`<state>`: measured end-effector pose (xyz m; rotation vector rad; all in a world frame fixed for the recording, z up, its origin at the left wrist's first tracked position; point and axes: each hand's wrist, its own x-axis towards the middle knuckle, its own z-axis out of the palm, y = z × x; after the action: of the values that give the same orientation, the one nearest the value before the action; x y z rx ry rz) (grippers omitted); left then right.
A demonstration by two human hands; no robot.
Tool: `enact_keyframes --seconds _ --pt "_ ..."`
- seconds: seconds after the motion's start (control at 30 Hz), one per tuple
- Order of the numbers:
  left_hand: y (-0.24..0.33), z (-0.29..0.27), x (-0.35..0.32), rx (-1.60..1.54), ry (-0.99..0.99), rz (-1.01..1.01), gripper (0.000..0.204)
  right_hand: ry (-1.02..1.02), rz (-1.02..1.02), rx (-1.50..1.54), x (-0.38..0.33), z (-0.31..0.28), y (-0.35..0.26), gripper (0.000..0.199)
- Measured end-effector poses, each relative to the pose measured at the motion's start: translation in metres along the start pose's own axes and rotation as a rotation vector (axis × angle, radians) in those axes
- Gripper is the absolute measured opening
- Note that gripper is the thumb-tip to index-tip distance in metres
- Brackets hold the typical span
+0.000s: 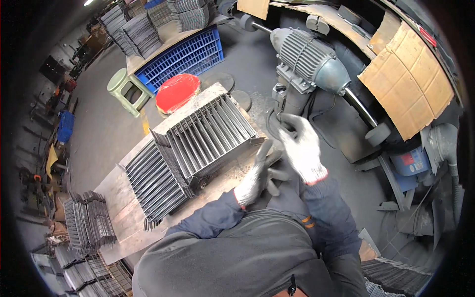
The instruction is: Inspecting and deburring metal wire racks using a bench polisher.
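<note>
Both my hands wear white work gloves with greyed fingers. My left hand (261, 174) is beside the near right end of the board, fingers spread, nothing visible in it. My right hand (302, 148) is raised to its right, below the grinder's switch box (279, 96). Its fingers are curved, with a gap between thumb and finger and no held thing visible. A black cable runs close by its fingertips. Left of my hands, two stacks of dark metal grates, one nearer (154, 180) and one farther (212, 134), lie on the wooden board (118, 198).
A grey motor grinder (311, 57) with wheels on both shaft ends stands ahead right. Cardboard (406, 79) hangs beside it. Beyond the board are a red round stool top (178, 93), a green stool (126, 86) and a blue crate (183, 57). More grates (89, 222) are stacked left.
</note>
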<state>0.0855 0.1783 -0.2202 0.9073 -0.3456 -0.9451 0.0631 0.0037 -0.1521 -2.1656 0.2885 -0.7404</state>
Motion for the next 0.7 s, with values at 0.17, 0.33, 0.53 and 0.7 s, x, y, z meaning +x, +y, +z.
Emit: enact_keyframes --seconds 0.17,0.33,0.53,0.7 --pt "0.006 -0.039 -0.041 -0.043 0.174 0.019 0.109 -0.277 0.094 -0.104 0.036 0.071 0.011 0.048" --pt "0.006 -0.066 -0.059 0.003 0.228 0.039 0.056 -0.397 0.096 -0.320 0.053 0.094 0.004 0.030" --pt "0.005 -0.067 -0.060 0.130 0.246 -0.054 0.043 -0.090 -0.363 -0.611 0.052 0.086 -0.027 0.024" --pt "0.036 -0.049 -0.062 0.387 -0.046 -0.002 0.058 -0.196 -0.050 0.030 0.044 0.055 -0.063 0.021"
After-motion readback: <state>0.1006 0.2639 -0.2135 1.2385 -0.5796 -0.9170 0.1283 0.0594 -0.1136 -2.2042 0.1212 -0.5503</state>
